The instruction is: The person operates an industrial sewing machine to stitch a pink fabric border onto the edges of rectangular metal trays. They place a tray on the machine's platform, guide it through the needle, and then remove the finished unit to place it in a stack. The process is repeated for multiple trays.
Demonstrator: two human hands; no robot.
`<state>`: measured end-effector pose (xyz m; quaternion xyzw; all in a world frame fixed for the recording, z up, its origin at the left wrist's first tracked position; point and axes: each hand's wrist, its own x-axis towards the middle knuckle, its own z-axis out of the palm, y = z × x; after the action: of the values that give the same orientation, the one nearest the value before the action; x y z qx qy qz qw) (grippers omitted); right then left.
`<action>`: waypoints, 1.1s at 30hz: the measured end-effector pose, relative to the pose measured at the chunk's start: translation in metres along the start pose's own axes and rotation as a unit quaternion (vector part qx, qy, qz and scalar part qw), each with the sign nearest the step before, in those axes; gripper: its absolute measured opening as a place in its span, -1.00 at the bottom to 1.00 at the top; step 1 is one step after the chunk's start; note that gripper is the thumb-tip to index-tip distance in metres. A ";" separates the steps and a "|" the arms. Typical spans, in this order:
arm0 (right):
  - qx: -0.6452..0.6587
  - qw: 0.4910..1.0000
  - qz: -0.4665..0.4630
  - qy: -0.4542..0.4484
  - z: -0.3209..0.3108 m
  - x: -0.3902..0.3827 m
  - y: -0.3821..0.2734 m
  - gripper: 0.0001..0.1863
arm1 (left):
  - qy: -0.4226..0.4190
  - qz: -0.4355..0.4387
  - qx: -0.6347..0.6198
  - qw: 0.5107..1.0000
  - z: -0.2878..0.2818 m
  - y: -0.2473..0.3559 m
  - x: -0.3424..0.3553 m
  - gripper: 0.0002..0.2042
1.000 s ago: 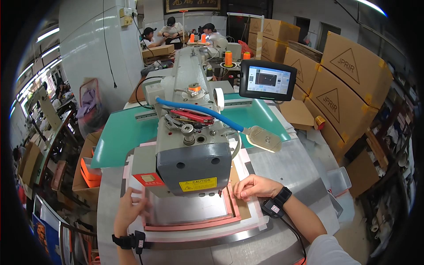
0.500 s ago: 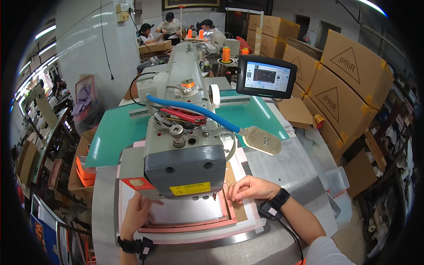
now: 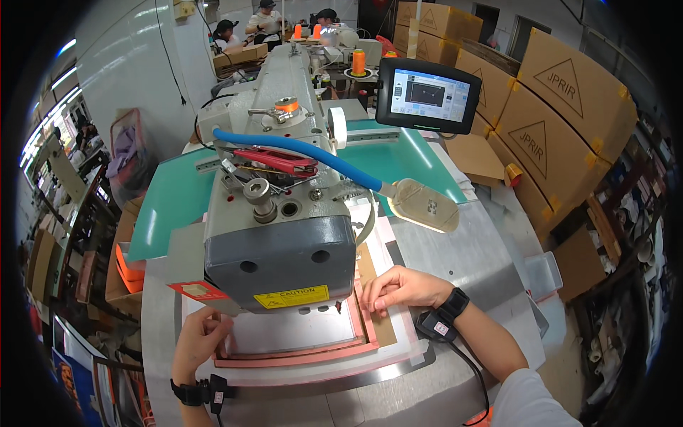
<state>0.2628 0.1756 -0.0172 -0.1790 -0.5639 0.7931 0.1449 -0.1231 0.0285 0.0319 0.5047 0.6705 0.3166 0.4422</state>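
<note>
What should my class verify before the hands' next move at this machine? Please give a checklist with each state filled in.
1. Left hand at the pink frame's left side: ok.
2. Right hand at the frame's right side: ok.
3. Right hand holding something: cannot tell, too fine to see.
4. Monitor screen lit: ok.
5. Space beneath the machine head fully visible: not ok, partly hidden.
</note>
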 end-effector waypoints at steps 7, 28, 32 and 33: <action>0.008 1.000 -0.005 -0.007 -0.001 0.001 0.000 -0.90 | -0.013 0.036 -0.001 0.999 0.007 -0.009 0.005 -0.94; 0.020 1.000 0.010 -0.004 -0.003 0.002 0.001 -0.91 | 0.007 0.020 -0.011 1.000 -0.001 -0.010 0.007 -0.94; 0.022 1.000 0.010 -0.004 -0.003 0.003 0.000 -0.92 | 0.000 0.014 -0.011 1.000 -0.004 -0.015 0.008 -0.83; 0.022 1.000 0.011 -0.005 -0.003 0.003 0.000 -0.92 | -0.002 0.011 -0.013 1.000 -0.003 -0.013 0.008 -0.83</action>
<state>0.2615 0.1793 -0.0185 -0.1780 -0.5448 0.8079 0.1373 -0.1321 0.0319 0.0194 0.5071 0.6599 0.3290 0.4462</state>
